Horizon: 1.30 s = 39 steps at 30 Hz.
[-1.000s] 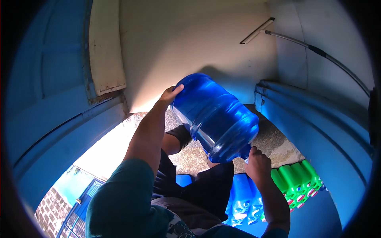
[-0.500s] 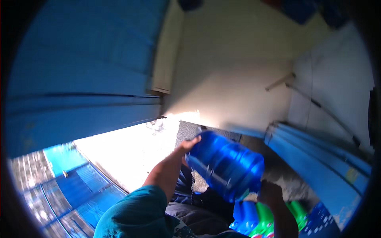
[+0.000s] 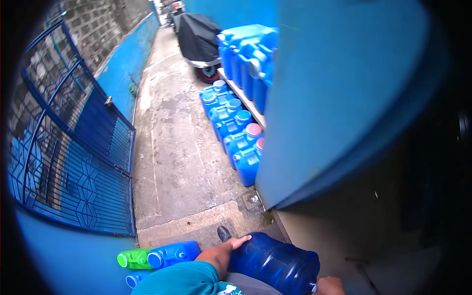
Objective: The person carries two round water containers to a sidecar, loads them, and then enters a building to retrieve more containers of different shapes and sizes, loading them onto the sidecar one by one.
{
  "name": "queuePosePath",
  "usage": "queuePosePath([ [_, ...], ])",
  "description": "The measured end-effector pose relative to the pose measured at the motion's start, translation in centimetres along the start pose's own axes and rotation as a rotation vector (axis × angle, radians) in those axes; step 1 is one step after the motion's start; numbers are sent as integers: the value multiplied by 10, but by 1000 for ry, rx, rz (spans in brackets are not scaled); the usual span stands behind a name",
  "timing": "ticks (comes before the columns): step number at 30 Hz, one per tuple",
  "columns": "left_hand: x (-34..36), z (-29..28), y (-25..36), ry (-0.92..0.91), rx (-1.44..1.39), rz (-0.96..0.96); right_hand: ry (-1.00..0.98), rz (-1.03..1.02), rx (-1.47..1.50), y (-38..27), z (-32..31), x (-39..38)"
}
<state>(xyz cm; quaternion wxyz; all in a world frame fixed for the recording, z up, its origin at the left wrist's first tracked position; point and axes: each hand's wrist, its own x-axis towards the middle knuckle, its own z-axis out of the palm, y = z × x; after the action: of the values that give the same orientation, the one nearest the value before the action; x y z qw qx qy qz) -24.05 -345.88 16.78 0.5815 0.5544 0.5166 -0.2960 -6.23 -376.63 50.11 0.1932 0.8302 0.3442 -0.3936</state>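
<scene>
Ahead, blue walls (image 3: 334, 88) flank concrete paving (image 3: 172, 147) beyond the bottle (image 3: 275, 263).

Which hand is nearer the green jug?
Left. The left hand is on the blue bottle's base end, right of the green jug; the right hand is at the neck end, farther right.

A stained concrete alley (image 3: 169, 132) runs from near to far in pale daylight. On the left stands a blue steel gate (image 3: 88, 184) with barred, diamond-patterned panels; farther along, a grey block wall (image 3: 101, 24) rises behind a lower bright-blue wall (image 3: 122, 69). A large blue panel (image 3: 339, 98) (wall or door, it is unclear) fills the right, its near side deeply shadowed.
</scene>
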Motion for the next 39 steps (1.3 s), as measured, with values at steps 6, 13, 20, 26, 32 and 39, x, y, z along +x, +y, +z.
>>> queuePosePath([
  [6,34,-230,-11,45,-241,74,-6,-60,-212,-179,-138,84],
  [13,34,-510,58,167,-497,119,65,-68,-282,-333,-267,232],
  [20,130,-784,98,378,-553,151,52,-257,-464,-511,-477,415],
  [26,64,-979,179,315,-877,182,169,-354,-541,-681,-692,519],
  [32,182,-1197,240,425,-875,206,251,-377,-648,-839,-853,651],
  [39,333,-1494,356,294,-800,250,204,-231,-546,-1007,-1033,820],
])
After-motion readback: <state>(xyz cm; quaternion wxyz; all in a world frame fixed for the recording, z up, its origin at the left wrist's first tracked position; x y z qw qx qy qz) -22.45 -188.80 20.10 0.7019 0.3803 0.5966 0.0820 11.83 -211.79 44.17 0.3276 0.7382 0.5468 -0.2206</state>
